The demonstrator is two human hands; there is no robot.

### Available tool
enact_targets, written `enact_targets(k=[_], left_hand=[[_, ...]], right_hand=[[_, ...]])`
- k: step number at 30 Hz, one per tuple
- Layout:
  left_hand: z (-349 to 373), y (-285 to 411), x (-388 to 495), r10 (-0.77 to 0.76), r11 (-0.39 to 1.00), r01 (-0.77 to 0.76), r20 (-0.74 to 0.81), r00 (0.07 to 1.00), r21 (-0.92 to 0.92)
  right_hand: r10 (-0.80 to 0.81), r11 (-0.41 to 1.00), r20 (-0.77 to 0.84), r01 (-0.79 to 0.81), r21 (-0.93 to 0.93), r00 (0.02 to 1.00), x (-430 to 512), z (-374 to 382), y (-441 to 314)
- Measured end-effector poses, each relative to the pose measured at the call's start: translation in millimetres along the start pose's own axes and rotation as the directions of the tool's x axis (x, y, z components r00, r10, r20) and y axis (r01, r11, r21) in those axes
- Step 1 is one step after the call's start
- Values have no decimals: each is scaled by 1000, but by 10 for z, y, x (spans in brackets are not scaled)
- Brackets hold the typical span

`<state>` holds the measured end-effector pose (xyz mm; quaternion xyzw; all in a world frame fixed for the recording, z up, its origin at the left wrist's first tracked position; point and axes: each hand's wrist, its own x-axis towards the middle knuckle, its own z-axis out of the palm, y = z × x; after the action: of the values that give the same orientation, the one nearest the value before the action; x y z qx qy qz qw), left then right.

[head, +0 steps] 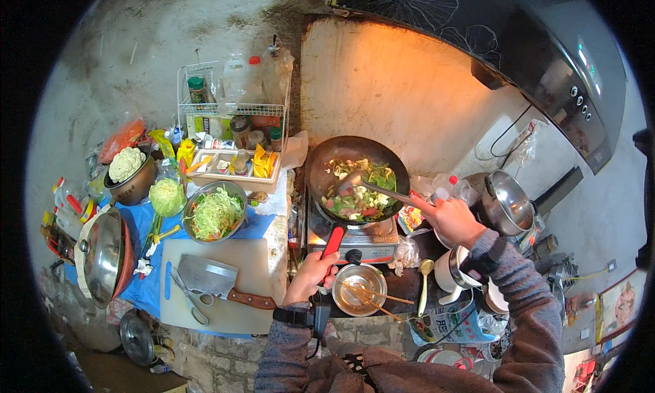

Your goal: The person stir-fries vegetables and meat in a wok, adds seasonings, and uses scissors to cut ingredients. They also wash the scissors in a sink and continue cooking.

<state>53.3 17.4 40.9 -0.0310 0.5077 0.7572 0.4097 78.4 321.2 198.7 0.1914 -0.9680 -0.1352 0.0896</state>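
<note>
My left hand [313, 276] is closed around the red handle of a dark wok [320, 160], which sits on a gas stove [376, 237]. In my right hand [453, 220] is a long-handled spatula or ladle [384, 189]; its blurred head lies among the food in the wok. That food [361, 196] is a mix of green leaves, whitish pieces and reddish bits. Just in front of the stove stands a steel bowl [353, 288] with wooden chopsticks [376, 293] across it. A pale-handled spoon [424, 285] rests to the right of the bowl.
At left, a cutting board [250, 260] holds a cleaver [210, 275] and scissors [192, 298]. Behind it stands a bowl of shredded cabbage [215, 214]. A condiment rack [233, 109] is against the wall. A range hood [532, 50] overhangs the upper right, above a steel pot [511, 201].
</note>
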Motion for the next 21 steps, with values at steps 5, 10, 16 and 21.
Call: enact_targets(k=[5,10,16,21], left_hand=[[-13,-26,24,7,1000,-7,-11,1000,27],[-17,-35,41,-9,1000,9,-10,1000,18],[53,-66,46,-4,1000,4,-28,1000,11],[80,-30,31,22,1000,-22,-43,999,18]], right_hand=[[148,984,73,-154,87,986,-359,-331,180],[141,919,162,-190,346,977,-574,-213,58],[270,935,125,-291,202,955,46,567,-110],[301,837,-23,-253,485,953,185,658,269]])
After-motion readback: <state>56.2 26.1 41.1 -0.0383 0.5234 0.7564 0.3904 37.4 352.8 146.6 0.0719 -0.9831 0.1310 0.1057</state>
